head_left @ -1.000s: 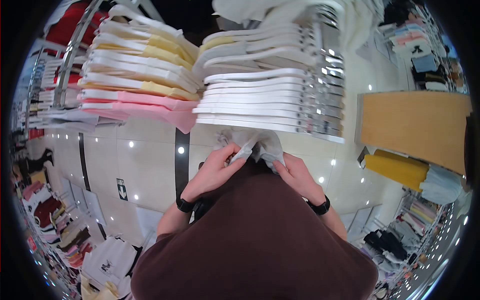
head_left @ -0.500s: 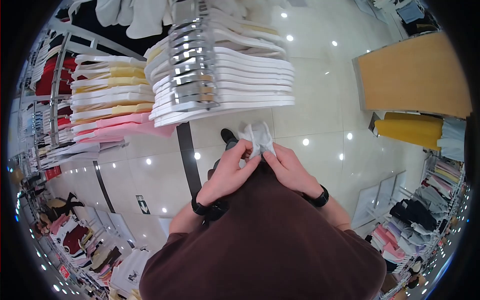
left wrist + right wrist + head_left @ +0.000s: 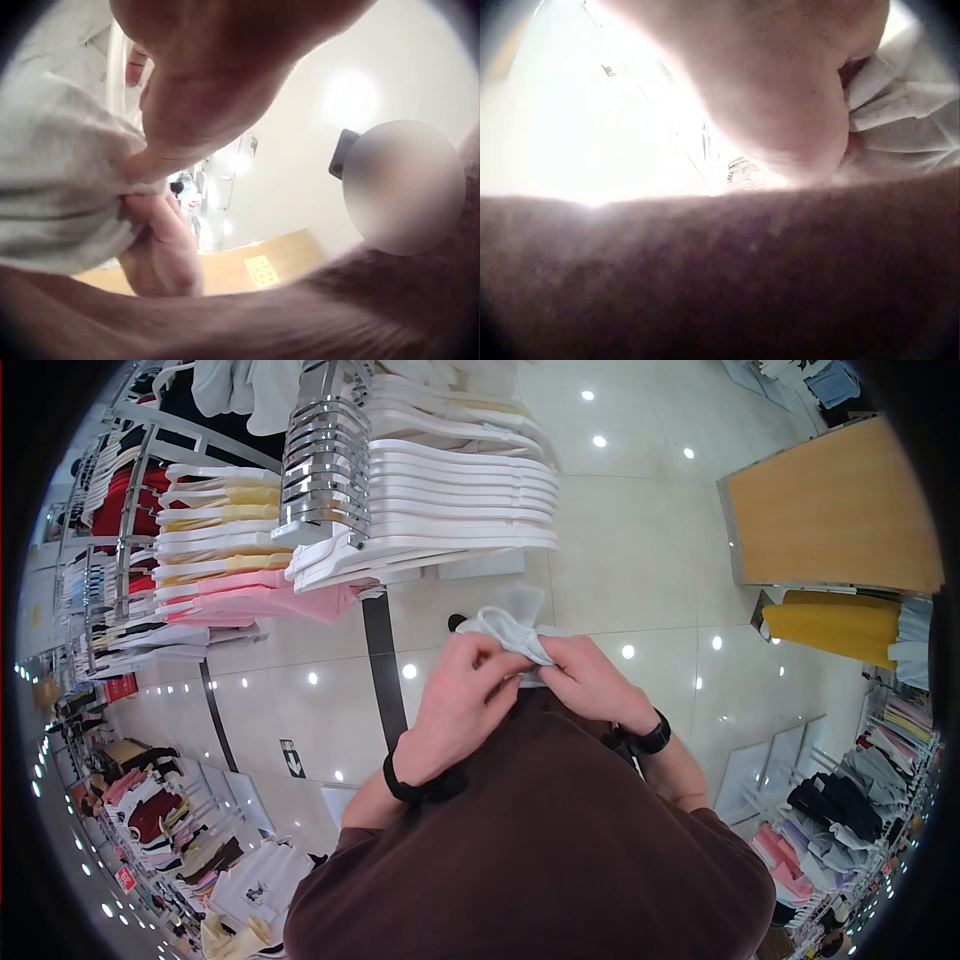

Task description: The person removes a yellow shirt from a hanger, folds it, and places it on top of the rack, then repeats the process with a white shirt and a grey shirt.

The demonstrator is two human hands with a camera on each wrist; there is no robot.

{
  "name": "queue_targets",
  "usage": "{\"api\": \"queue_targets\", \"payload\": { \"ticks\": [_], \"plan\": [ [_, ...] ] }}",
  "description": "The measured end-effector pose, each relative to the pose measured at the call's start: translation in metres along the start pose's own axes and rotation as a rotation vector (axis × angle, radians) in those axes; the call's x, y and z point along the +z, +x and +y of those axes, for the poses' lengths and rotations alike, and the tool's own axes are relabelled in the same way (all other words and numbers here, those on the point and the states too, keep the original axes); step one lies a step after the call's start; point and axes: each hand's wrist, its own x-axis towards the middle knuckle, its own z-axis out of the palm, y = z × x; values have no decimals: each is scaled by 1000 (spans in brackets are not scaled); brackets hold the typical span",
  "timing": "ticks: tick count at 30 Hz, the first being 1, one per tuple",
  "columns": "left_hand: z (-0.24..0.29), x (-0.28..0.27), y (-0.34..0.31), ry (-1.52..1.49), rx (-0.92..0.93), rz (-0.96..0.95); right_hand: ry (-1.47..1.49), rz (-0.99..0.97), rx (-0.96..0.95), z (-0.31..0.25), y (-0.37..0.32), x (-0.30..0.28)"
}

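Note:
A light grey-white garment (image 3: 508,628) is bunched between both hands in front of the brown shirt (image 3: 530,820). My left hand (image 3: 455,695) pinches its edge with thumb and curled fingers. Close beside it, my right hand (image 3: 595,680) grips the other side, thumb toward the cloth. In the left wrist view, folds of the garment (image 3: 60,172) spread at the left, next to the left hand (image 3: 217,82). The right wrist view has the right hand (image 3: 780,82) against gathered cloth (image 3: 911,112); its fingertips are largely hidden.
White hangers (image 3: 460,495) with clothes hang from a metal rail just ahead. To their left are yellow and pink garments (image 3: 270,595) on hangers. A wooden panel (image 3: 830,510) stands at right, above a mustard garment (image 3: 830,628). Pale tiled floor (image 3: 640,590) lies between.
Both hands have drawn closer together on the garment, and the left one has moved over toward the right. The hanging clothes have shifted left in the head view.

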Motion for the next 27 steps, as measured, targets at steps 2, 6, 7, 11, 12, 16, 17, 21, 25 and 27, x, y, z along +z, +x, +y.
{"api": "queue_targets", "payload": {
  "ticks": [2, 6, 7, 11, 12, 16, 17, 21, 25, 27],
  "plan": [
    [-1, 6, 7, -1, 66, 219, -87, -24, -26, -1, -1, -3],
    [-21, 5, 15, 103, 202, 238, -272, -8, -202, -11, -6, -3],
    [-28, 7, 15, 203, 253, 68, -240, 26, -269, -11, -6, -2],
    [-30, 16, 14, -19, 37, -5, -137, 197, 21, -11, -12, -6],
    [-33, 18, 15, -110, -123, 11, -216, 366, 21, 2, -14, -6],
    [-37, 19, 18, -383, -350, 26, -152, 191, 81, 14, -24, -7],
    [-36, 20, 18, -383, -333, 42, -243, 169, -55, 24, -24, 1],
    [-2, -8, 34, -472, -405, -355, -137, 34, -55, 52, -14, 22],
    [-8, -17, 41, -847, -5, -605, 435, -138, 223, 31, -18, 18],
    [1, -30, 37, -1123, 32, -381, 509, -125, 253, 25, -17, 18]
  ]
}}
